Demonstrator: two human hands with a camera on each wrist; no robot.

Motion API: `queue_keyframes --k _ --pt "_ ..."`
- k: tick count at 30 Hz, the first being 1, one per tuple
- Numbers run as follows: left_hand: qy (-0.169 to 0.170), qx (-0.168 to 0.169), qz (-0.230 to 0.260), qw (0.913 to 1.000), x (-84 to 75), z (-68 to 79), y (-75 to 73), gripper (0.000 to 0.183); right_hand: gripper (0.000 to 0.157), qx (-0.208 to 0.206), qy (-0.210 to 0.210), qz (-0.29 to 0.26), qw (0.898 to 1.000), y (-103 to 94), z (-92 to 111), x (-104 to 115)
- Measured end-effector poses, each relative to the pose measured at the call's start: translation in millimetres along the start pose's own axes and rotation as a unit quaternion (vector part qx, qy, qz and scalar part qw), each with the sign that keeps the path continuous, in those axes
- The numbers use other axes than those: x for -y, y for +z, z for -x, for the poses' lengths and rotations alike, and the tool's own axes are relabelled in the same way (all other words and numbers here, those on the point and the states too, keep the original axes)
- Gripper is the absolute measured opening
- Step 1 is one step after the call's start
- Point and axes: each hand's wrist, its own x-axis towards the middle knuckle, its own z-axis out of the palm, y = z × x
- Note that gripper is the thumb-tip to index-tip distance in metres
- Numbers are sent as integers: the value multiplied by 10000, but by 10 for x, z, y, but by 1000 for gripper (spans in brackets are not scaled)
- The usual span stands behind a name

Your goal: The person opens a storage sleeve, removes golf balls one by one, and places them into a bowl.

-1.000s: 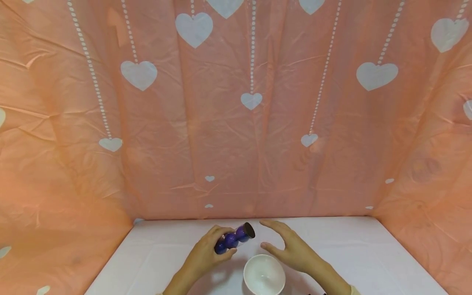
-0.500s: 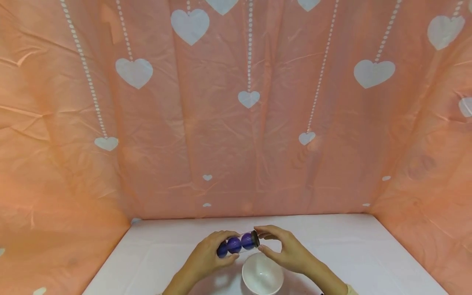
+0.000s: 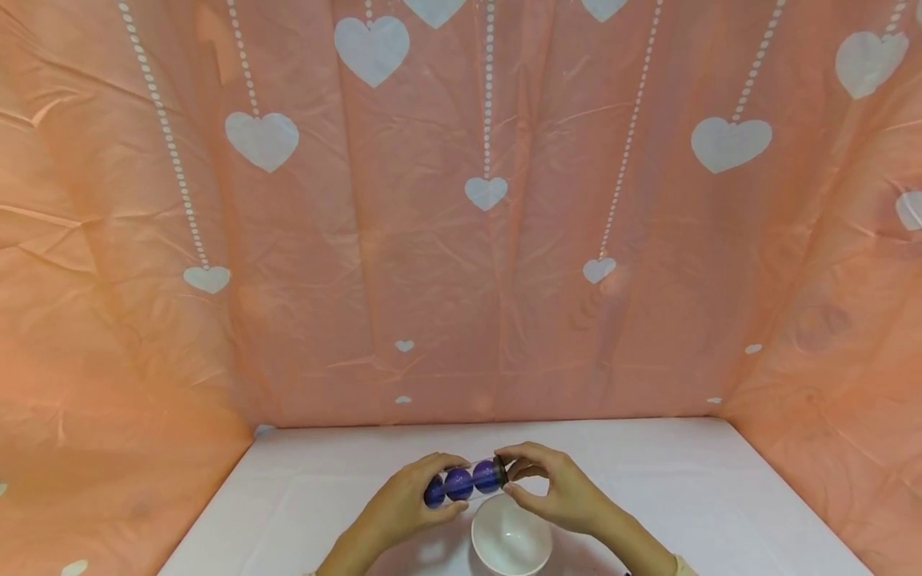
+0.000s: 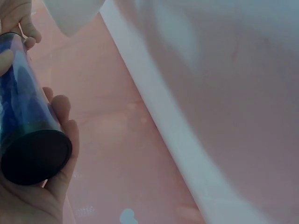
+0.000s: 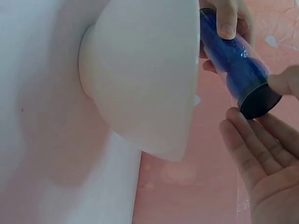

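Note:
A clear tube of purple-blue balls (image 3: 458,483) with a black cap on each end lies nearly level above the table. My left hand (image 3: 403,496) wraps its fingers and thumb round the tube's left part; in the left wrist view the black end cap (image 4: 36,156) faces the camera. With thumb and fingertips my right hand (image 3: 558,490) pinches the right-hand cap (image 5: 259,101), palm off the tube. Just below and to the right of the tube stands a white bowl (image 3: 511,534), its inside showing nothing but white.
The white table (image 3: 288,496) runs back to a peach sheet (image 3: 432,304) printed with white hearts, which also hangs at both sides. From the right wrist, the bowl's outer wall (image 5: 145,79) is close by.
The right hand has come left from beside the tube and taken hold of its cap. The left hand has brought the tube slightly right and more level. The bowl stays on the table.

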Motion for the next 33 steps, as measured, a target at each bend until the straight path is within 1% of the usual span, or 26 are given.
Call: queue_keyframes --k 7,12,18,25,30,33 --pt "7 258 349 9991 27 -13 24 53 42 50 66 -262 9996 -8 19 -33" --pt "27 275 425 9987 27 -16 22 50 42 171 176 -456 9987 -22 29 -53" --pt "265 275 528 9979 30 -18 29 48 36 200 258 -587 9977 -53 33 -56" --pt "590 327 755 9949 43 -15 44 50 36 298 269 -881 9953 -67 33 -85" --pt "667 400 817 9936 42 -18 33 51 36 369 283 -909 9948 -70 34 -94" --pt "634 479 882 9929 44 -16 25 51 36 386 312 -940 9943 -74 33 -91"
